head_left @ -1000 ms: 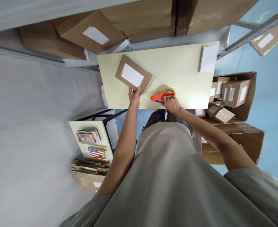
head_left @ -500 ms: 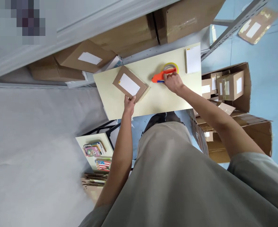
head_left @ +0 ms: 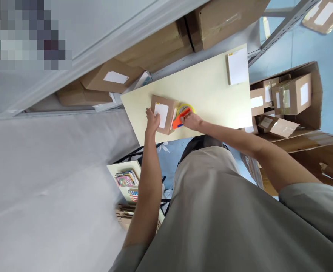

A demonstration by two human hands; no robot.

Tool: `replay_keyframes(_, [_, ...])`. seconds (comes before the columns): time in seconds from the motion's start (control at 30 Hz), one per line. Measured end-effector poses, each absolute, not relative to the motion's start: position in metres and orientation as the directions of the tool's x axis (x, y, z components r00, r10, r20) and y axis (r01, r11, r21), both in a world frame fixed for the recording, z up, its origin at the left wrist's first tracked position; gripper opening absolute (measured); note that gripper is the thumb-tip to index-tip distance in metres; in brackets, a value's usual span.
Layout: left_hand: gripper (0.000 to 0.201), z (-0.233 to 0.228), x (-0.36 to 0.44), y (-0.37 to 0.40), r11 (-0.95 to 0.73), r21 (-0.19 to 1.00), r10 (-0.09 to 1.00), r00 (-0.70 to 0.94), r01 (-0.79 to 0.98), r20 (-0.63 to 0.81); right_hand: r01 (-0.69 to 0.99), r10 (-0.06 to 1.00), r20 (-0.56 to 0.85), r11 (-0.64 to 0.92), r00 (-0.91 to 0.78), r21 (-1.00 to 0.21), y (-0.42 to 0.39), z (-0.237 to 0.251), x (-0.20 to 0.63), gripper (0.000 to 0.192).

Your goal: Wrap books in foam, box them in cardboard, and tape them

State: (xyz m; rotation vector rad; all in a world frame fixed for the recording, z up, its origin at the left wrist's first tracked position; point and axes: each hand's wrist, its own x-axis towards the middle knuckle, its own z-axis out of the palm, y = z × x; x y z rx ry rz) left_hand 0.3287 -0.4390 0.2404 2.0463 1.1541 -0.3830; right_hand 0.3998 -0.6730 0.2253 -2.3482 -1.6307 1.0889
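A small brown cardboard parcel with a white label on its top face lies on a pale yellow table, near the table's front edge toward its left end. The person's left hand rests on the parcel's left side, at about nine o'clock from the label, fingers curled over the edge and pressing it down. The right hand is closed around the handle of an orange tape dispenser, which carries a roll of yellowish tape and touches the parcel's right side, at three o'clock from the label. Both bare forearms reach up from the bottom of the view, over the person's grey-beige shirt. At one o'clock from the parcel, well apart from it on the table's far right corner, lies a white pad of labels. Past the table's right end, at three o'clock, an open carton holds several small labelled boxes. Beyond the table, at twelve o'clock, large cardboard cartons sit on a grey metal shelf. Below the table, at six o'clock from the parcel, a low stand holds colourful books.
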Motion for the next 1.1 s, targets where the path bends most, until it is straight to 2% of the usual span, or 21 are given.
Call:
replay_keyframes(0.07, [0.103,0.234,0.342,-0.456,-0.349,0.393,0.672,0.52,0.851,-0.528,0.769,0.85,-0.498,-0.432,0.172,-0.471,-0.659,0.236,0.371,0.058])
replay_keyframes(0.2, [0.131,0.221,0.352,-0.492,-0.423,0.312,0.732,0.523,0.851,-0.437,0.739,0.849,-0.497,-0.45,0.179,-0.502,-0.645,0.245,0.33,0.057])
replay_keyframes(0.33, [0.126,0.213,0.346,-0.505,-0.448,0.312,0.731,0.544,0.838,-0.412,0.718,0.848,-0.495,-0.464,0.191,-0.519,-0.663,0.238,0.32,0.055])
replay_keyframes(0.47, [0.123,0.207,0.342,-0.503,-0.44,0.321,0.737,0.541,0.839,-0.404,0.691,0.837,-0.517,-0.482,0.181,-0.539,-0.716,0.226,0.33,0.053])
replay_keyframes(0.63, [0.121,0.21,0.342,-0.506,-0.457,0.337,0.712,0.566,0.823,-0.416,0.672,0.727,-0.603,-0.629,0.329,-0.391,-0.791,0.21,0.379,0.055])
replay_keyframes(0.73, [0.121,0.215,0.339,-0.509,-0.484,0.302,0.702,0.571,0.821,-0.425,0.638,0.685,-0.596,-0.689,0.419,-0.343,-0.801,0.202,0.411,0.059])
replay_keyframes(0.87, [0.123,0.22,0.334,-0.51,-0.55,0.278,0.658,0.613,0.788,-0.437,0.634,0.712,-0.544,-0.678,0.444,-0.371,-0.768,0.195,0.431,0.063])
replay_keyframes(1.1, [0.118,0.219,0.318,-0.505,-0.62,0.329,0.558,0.695,0.712,-0.453,0.748,0.79,-0.511,-0.555,0.339,-0.364,-0.719,0.196,0.423,0.062])
